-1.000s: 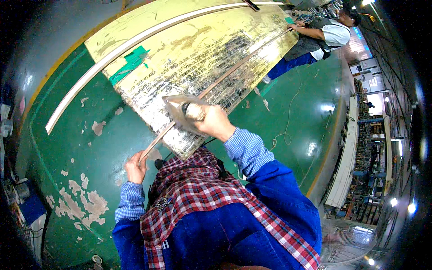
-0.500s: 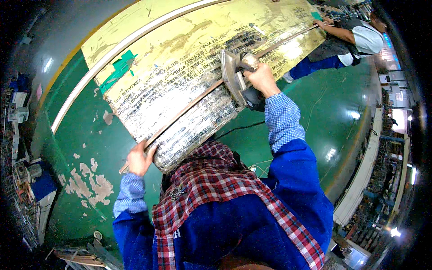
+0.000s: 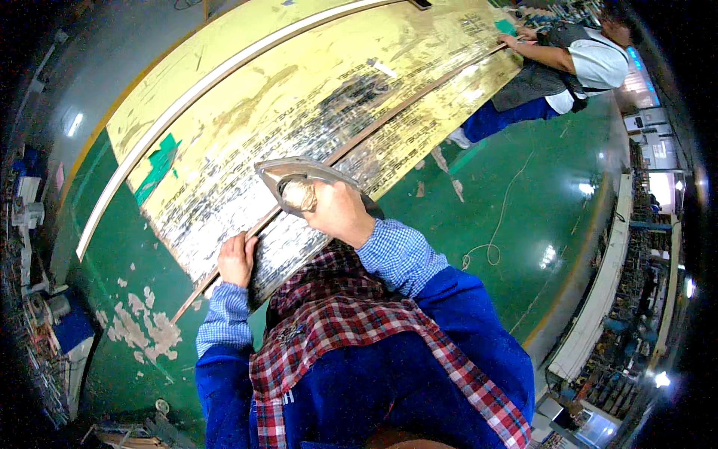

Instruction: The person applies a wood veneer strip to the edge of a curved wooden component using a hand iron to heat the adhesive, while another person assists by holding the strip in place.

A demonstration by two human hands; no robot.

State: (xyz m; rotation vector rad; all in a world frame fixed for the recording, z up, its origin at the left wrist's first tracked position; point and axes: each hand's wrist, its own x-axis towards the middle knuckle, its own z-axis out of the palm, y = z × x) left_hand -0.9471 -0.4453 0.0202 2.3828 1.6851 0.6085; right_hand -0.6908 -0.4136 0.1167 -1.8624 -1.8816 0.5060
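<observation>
A long thin brown wooden strip (image 3: 393,126) lies lengthwise across a yellow board (image 3: 299,97) whose near part is covered in worn dark print. With its fingers closed over the strip near the left end, my left hand (image 3: 237,258) rests at the board's corner; the strip's tip sticks out past the edge. My right hand (image 3: 340,213) grips the handle of a worn metal iron (image 3: 299,170) with a pointed plate, which sits over the strip. The plate's underside is hidden. At the far end, a co-worker's hands (image 3: 516,39) touch the strip.
A long pale strip (image 3: 179,105) runs along the board's far side. Green tape (image 3: 158,168) sticks to the board's left part. The co-worker (image 3: 568,67) stands at the far right. A thin cord (image 3: 490,251) lies on the green floor (image 3: 538,202).
The iron in my right hand has moved left along the strip, closer to my left hand. More of the strip now sticks out past my left hand.
</observation>
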